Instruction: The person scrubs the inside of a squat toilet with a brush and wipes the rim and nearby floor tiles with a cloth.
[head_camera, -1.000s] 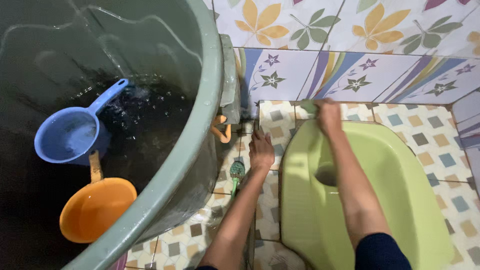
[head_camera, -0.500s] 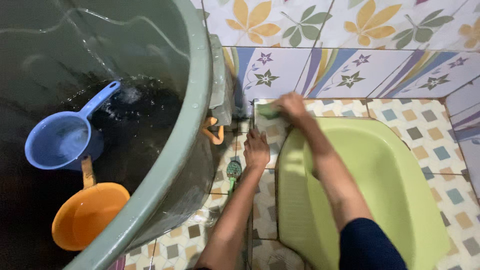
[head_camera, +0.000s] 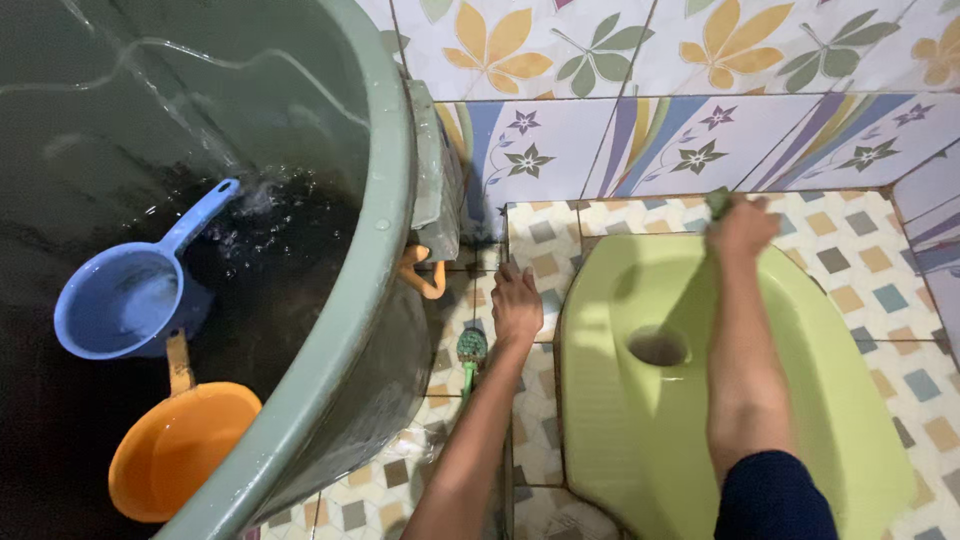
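Note:
My right hand (head_camera: 740, 225) grips a green scrub pad (head_camera: 717, 200) against the floor tiles at the far rim of a light green squat toilet pan (head_camera: 820, 380). The pan's drain hole (head_camera: 658, 347) shows left of my forearm. My left hand (head_camera: 516, 300) lies flat, fingers spread, on the patterned floor tiles left of the pan, holding nothing. A small green brush (head_camera: 471, 349) lies on the floor just left of that hand.
A large grey-green water tub (head_camera: 385, 250) fills the left side, with a blue dipper (head_camera: 125, 295) and an orange dipper (head_camera: 175, 440) floating in it. An orange hook-like piece (head_camera: 420, 272) sits by the tub wall. Floral wall tiles (head_camera: 640, 90) close off the far side.
My right hand with the pad swept from the pan's far left corner to the right along the far rim. The left hand stayed planted on the floor.

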